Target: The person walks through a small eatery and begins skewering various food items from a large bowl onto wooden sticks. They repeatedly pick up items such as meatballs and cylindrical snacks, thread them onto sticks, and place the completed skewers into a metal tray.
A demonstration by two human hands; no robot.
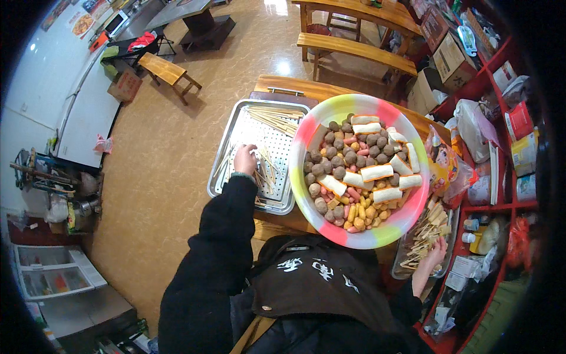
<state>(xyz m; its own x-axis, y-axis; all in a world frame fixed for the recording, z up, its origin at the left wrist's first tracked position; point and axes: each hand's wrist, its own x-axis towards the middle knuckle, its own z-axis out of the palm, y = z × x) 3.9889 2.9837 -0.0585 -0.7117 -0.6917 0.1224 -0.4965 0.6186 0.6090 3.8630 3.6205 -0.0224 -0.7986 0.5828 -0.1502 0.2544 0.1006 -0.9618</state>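
Observation:
My left hand (246,159) is over the perforated steel tray (221,177) on the left, fingers closed on thin bamboo skewers (271,118), which lie scattered across it. A big pink, yellow and green plastic basin (312,221) stands right of that tray, holding brown balls, pink and yellow pieces and white rolls (377,172) with orange edges. Below the basin's right side, my right hand (432,256) has its fingers closed on sticks in a second tray (404,268) full of pale skewered pieces (427,230). A printed plastic bag (445,162) lies beside the basin.
Both trays and the basin rest on a wooden table (336,88). Red shelving (498,206) crowded with bags, boxes and jars lines the right. A bench (348,47) and table (365,12) stand beyond. A small bench (162,68), white appliances (56,262) and clutter line the left.

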